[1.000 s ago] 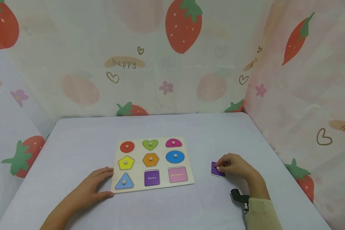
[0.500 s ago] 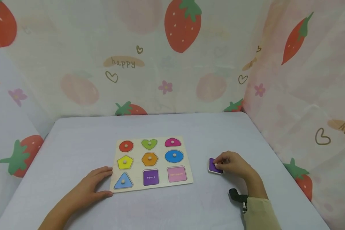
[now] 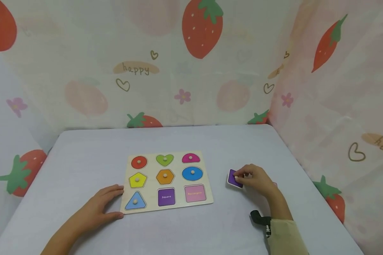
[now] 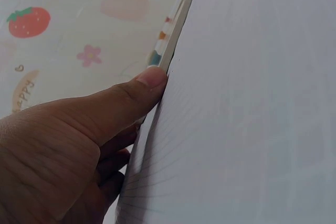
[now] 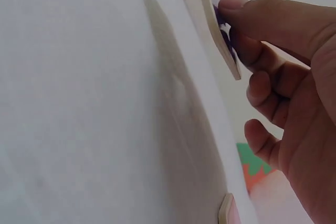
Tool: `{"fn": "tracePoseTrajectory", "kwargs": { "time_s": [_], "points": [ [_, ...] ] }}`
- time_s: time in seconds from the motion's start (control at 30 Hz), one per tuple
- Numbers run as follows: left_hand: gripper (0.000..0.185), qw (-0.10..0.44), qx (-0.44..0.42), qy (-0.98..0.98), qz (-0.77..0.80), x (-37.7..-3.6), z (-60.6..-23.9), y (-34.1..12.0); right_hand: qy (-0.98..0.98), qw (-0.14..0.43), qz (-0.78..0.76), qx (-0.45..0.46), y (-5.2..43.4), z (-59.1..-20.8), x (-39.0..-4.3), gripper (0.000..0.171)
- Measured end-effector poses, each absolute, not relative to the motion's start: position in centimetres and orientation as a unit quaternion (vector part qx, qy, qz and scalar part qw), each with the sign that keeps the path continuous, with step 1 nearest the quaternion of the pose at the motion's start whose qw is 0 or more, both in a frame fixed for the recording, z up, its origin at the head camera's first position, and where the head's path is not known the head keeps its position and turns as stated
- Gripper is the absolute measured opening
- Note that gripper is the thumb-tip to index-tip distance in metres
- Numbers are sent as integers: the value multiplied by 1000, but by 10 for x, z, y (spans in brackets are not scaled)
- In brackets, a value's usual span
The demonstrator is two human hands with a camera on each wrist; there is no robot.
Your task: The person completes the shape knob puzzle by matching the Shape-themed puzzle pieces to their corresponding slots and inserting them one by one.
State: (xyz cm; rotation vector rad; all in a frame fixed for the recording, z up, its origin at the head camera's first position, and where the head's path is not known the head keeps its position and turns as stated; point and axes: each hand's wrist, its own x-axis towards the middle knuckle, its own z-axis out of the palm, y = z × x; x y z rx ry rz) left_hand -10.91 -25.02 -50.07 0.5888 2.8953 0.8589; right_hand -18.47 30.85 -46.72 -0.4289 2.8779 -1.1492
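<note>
While the left hand (image 3: 99,209) lies flat on the worktop (image 3: 185,141) with straight fingers, its thumb tip pressed against the near-left edge of the puzzle board (image 3: 210,193), the right hand (image 3: 256,180) works well off to the right of that board. The left wrist view shows the thumb (image 4: 149,80) butted against the board's thin side, nothing gripped; judged a brace, so the board does not slide. Right hand pinches the small peg of a purple square piece (image 3: 233,177), fingers curled around it; in the right wrist view the piece (image 5: 218,30) stands tilted, one edge lifted off the worktop, thumb (image 5: 247,11) on its coloured face. The peg grip probably suits these flat pieces, which offer little else to take hold of. On the board, seven pieces sit in their recesses, each with a peg: red circle (image 3: 139,162), green heart (image 3: 164,159), magenta half-circle (image 3: 190,158), yellow pentagon (image 3: 138,180), orange hexagon (image 3: 165,176), blue oval (image 3: 193,173), blue triangle (image 3: 135,202). Two near recesses show printed labels and no peg: a purple square recess (image 3: 166,197) and a pink rectangle recess (image 3: 195,193). A sliver of pink shows just beyond the right hand; what it is cannot be told. Strawberry-print curtains (image 3: 204,63) close in the far and right sides. A dark strap (image 3: 258,217) sits at the right wrist, beside a pale sleeve (image 3: 287,237).
</note>
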Motion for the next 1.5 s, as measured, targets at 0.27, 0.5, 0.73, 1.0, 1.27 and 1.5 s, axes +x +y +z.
{"fn": "tracePoseTrajectory", "kwargs": {
  "time_s": [0.27,0.5,0.73,1.0,1.27,1.5],
  "points": [
    [80,36,189,942,277,-110,-503,-253,914,3,-372,-163,290,-465,-188,11],
    [80,38,188,940,283,-109,-500,-251,922,3,-351,-167,274,-458,-193,11],
    [79,38,187,941,279,-107,-497,-250,923,32,-332,-192,248,-446,-197,12],
    [78,35,192,939,282,-107,-500,-252,918,51,-317,-234,214,-435,-202,13],
    [78,34,194,940,278,-110,-503,-255,907,56,-314,-273,181,-430,-205,13],
    [77,35,192,938,286,-108,-502,-254,905,78,-314,-275,152,-430,-201,12]
  ]
}}
